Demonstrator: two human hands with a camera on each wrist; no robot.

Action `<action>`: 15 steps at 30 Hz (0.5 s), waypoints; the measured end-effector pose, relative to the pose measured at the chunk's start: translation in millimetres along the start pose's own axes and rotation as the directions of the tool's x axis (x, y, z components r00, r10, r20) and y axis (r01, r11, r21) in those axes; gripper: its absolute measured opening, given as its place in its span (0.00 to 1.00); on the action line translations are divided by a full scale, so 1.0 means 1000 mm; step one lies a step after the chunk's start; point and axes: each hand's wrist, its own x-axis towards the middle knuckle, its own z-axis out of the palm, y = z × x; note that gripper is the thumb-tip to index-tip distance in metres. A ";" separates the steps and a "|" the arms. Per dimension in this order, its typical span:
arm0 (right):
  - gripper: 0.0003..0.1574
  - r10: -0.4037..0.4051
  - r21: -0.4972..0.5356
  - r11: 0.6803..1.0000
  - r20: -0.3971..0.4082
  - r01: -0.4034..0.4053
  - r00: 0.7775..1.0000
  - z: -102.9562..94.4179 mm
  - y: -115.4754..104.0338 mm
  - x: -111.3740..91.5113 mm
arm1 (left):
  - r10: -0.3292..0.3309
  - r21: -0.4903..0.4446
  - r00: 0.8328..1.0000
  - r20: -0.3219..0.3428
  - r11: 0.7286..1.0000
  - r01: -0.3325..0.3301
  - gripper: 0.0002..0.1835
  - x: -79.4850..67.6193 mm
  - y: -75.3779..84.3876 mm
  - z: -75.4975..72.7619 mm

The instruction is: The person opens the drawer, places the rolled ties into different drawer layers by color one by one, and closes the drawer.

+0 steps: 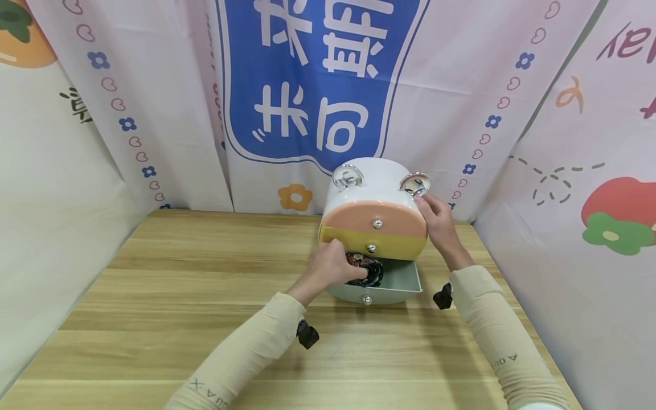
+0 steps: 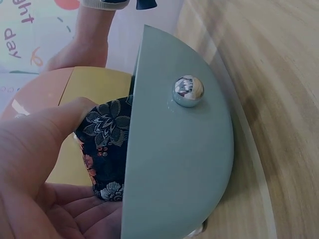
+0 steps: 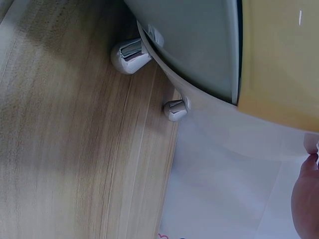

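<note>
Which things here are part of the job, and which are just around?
In the job:
left hand gripping the floral cloth
open bottom drawer
right hand on the drawer box

Just around:
wooden table
printed curtains

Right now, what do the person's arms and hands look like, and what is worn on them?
Both arms wear long, close-fitting cream sleeves that end at the wrist: the left sleeve and the right sleeve. Each sleeve has small dark letters printed near the forearm. A black strap piece sits at the left wrist, another at the right. The left hand and right hand are bare, without gloves.
</note>
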 end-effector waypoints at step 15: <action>0.32 -0.005 -0.006 1.000 -0.003 0.005 1.000 0.000 0.001 0.000 | -0.006 -0.048 0.999 -0.031 0.999 0.005 0.22 0.001 -0.005 0.014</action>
